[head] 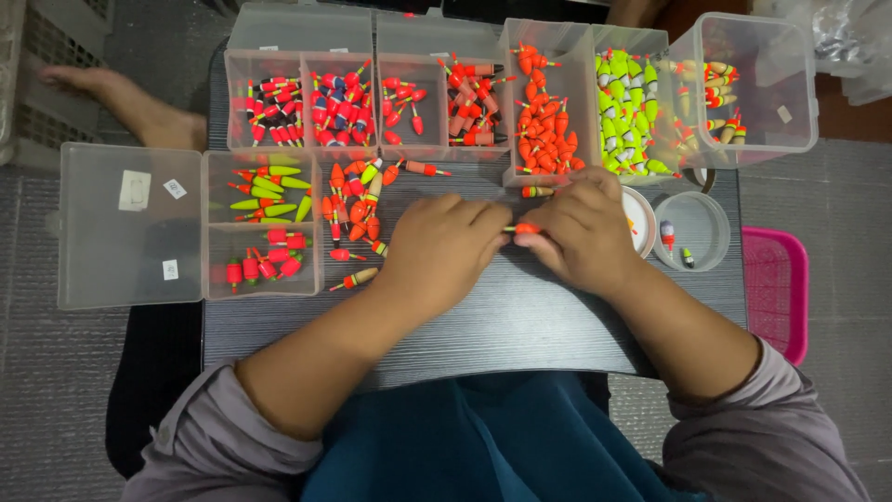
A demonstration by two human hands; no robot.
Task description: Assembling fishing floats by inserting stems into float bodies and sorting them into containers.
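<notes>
Fingertips of both hands are meeting over the dark tabletop (520, 316), pinching one small orange fishing float (526, 229) between them. The left hand (439, 251) is closing on the float's thin stem end, the right hand (581, 232) on its orange body — so the float is lying level, bridging the two hands. Just above the right hand's knuckles another orange float (536, 191) is lying loose, beside a clear box of orange floats (548, 130) — a round clear tub (692, 228) is sitting to the right.
</notes>
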